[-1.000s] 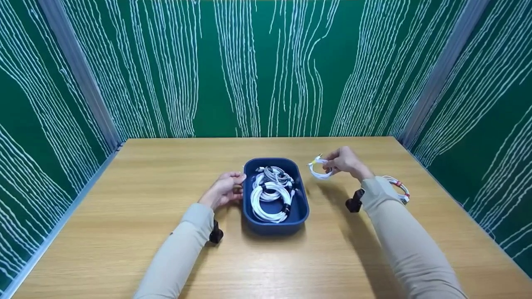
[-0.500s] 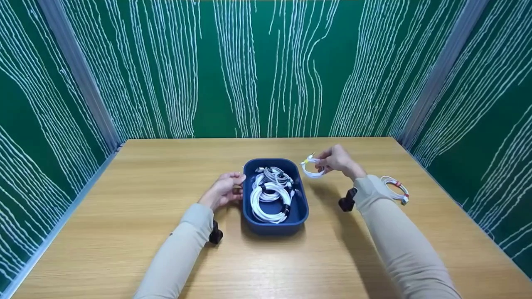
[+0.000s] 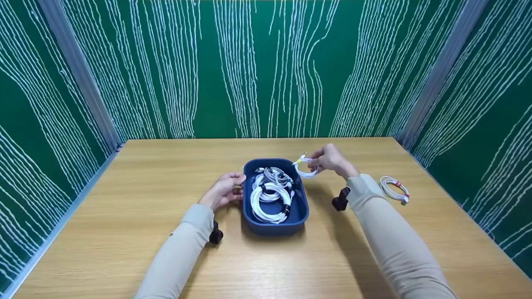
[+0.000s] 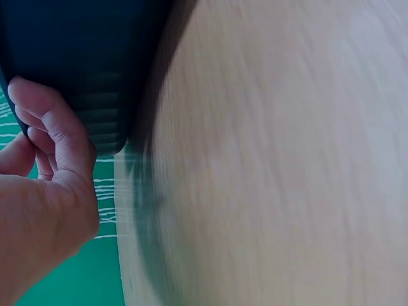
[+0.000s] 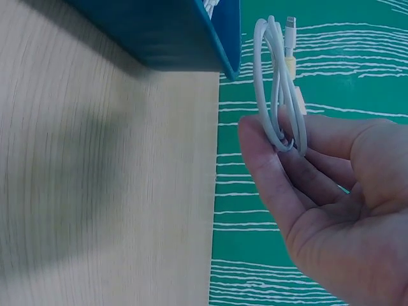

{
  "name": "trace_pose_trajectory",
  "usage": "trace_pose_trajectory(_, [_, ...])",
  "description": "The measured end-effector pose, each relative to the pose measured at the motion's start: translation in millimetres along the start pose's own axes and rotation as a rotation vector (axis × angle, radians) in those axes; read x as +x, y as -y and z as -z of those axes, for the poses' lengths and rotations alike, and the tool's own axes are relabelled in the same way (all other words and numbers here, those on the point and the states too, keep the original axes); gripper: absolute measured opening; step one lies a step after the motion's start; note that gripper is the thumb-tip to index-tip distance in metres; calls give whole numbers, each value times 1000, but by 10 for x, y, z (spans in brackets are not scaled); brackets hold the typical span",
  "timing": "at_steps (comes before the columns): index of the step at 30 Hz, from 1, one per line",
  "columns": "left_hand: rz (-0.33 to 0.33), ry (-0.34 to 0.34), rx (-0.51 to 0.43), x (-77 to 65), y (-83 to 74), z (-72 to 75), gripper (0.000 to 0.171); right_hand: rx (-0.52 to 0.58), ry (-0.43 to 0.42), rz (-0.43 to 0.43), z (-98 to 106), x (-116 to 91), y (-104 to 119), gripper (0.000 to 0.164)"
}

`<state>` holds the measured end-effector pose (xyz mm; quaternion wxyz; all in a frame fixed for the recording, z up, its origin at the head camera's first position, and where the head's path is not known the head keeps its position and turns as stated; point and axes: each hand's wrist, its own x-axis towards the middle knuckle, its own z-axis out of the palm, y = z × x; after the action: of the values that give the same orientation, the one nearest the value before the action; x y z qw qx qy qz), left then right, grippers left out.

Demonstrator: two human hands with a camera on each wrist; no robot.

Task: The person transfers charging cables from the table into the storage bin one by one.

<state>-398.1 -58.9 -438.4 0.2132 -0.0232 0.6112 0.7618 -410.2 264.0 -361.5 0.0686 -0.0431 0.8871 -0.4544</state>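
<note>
A dark blue bin (image 3: 302, 216) stands in the middle of the table and holds several coiled white and grey cables (image 3: 271, 202) with black ties. My left hand (image 3: 226, 189) pinches the bin's left rim; in the left wrist view its fingers lie against the outer wall (image 4: 95, 51). My right hand (image 3: 330, 160) pinches a small coiled white cable (image 3: 306, 174) fastened with a yellow tie, raised above the table at the bin's far right corner. Its plug points up in the right wrist view, where thumb and fingers (image 5: 264, 156) grip the lower end of the coil.
Another coiled white cable (image 3: 392, 189) with red ties lies on the wooden table (image 3: 124, 207) right of the right forearm. Black wrist cameras (image 3: 341, 199) hang below both wrists. Green panels (image 3: 212, 83) with white streaks stand behind the table and along its sides.
My right hand has moved left with the white cable, from well right of the bin to its far right edge. The left hand and the bin stay in place.
</note>
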Motion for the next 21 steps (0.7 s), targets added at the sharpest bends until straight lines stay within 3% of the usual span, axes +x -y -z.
trace_pose_trajectory(6, [4,-19,-1,8,9,-4,10,21,13,6,-69,15,58,22])
trace_pose_trajectory(14, [2,15,-6,8,6,1,8,64,16,49,-149,18,134,19])
trace_pose_trajectory(21, [5,10,-5,10,2,-7,7,35,15,46,-189,38,172,22])
